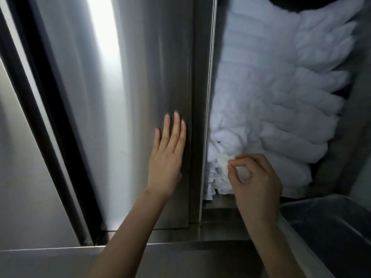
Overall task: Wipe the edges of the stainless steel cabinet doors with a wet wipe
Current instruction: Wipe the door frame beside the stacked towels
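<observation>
Stainless steel cabinet door (156, 67) braced, wipe beside its edge; wiping looks barely underway.

Largest first: the brushed door fills the left and centre, and its vertical door edge (203, 117) borders the open compartment packed with rolled white towels (271, 97). A grey bin (331, 227) sits lower right. The left hand (166, 163) lies flat on the door just beside the edge, fingers straight, no grip on anything. The right hand (259, 181) has its grip narrowed to a fingertip pinch on the small white wet wipe (222, 158), low down near the edge. I can't tell whether the wipe touches the metal, because it blends into the towels behind. No wet streaks or cleaned stretch are readable, so nothing confirms finished work. My judgement: this edge's full height and the other door edges are all left to do.
</observation>
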A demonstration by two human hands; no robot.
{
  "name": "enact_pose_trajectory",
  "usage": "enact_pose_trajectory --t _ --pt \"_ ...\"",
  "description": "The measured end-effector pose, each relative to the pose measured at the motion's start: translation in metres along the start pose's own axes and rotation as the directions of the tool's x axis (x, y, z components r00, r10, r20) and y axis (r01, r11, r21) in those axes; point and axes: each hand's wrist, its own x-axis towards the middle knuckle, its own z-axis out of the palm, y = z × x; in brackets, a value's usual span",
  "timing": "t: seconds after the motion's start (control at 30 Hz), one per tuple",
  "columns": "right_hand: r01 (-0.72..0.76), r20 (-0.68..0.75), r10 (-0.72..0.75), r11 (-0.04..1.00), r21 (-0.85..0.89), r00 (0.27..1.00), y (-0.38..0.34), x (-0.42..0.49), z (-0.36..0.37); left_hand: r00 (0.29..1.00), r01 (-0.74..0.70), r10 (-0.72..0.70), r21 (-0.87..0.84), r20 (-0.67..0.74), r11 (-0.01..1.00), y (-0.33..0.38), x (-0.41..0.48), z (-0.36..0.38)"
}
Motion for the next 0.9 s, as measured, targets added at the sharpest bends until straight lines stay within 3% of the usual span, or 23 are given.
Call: enact_pose_trajectory --t 0.2,0.3,0.4,0.5,0.6,0.9 --pt "0.043 0.026 -0.043 0.999 0.01 0.999 -0.001 -0.002 0.003 0.992 -0.067 0.079 -0.125 0.096 0.99 0.018 0.008 -0.005" --pt "0.094 0.079 -0.093 0.996 0.0 0.992 -0.011 0.004 0.017 0.99 -0.142 0.142 -0.125 -0.003 0.982 -0.005 0.002 -0.019" --pt "0.229 0.103 -0.227 0.973 -0.01 0.969 -0.025 0.016 0.04 0.989 0.085 -0.079 0.043 -0.125 0.995 -0.046 -0.01 -0.037" --pt "0.398 0.129 -0.395 0.917 -0.002 0.91 -0.041 0.024 0.063 0.957 0.288 -0.283 0.092 -0.066 0.953 -0.07 -0.015 -0.051" --pt "0.452 0.212 -0.433 0.891 -0.046 0.876 -0.048 0.024 0.078 0.955 0.288 -0.292 0.063 0.059 0.956 -0.065 -0.015 -0.048" --pt "0.425 0.376 -0.368 0.902 -0.077 0.85 -0.029 0.033 0.065 0.945 0.326 -0.326 0.006 0.041 0.945 -0.044 -0.01 -0.039"
